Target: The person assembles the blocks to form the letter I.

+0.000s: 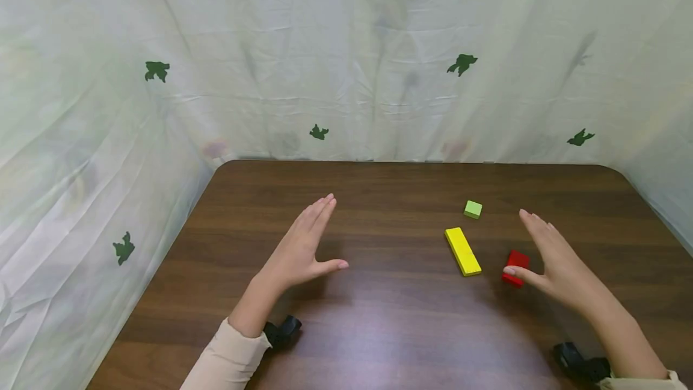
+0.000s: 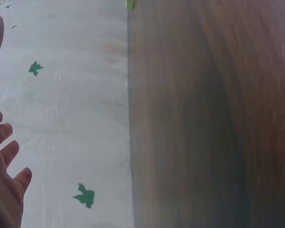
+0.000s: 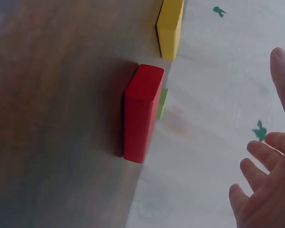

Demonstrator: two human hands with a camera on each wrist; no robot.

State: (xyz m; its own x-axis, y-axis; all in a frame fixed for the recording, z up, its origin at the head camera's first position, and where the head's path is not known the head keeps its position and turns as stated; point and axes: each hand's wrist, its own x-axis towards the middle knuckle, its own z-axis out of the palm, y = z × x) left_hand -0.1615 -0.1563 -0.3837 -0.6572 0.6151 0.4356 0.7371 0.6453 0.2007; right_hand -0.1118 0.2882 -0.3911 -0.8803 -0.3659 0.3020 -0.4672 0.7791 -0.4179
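Above a wooden table backed by a patterned curtain, the left hand and right hand are raised empty, fingers extended, thumbs spread, pointed toward 1 and 11 o'clock. At the right hand's 9 o'clock, a red block and yellow block are seen; at 10, a green block.

In the head view, the red block is partly covered by the right grip. The sleeve behind the left grip is cut off at the bottom. In the right wrist view, left of the right grip, the green block is mostly hidden behind the red block, and the yellow block is cut off at the top. The bench beside the left grip is blurred in its wrist view.
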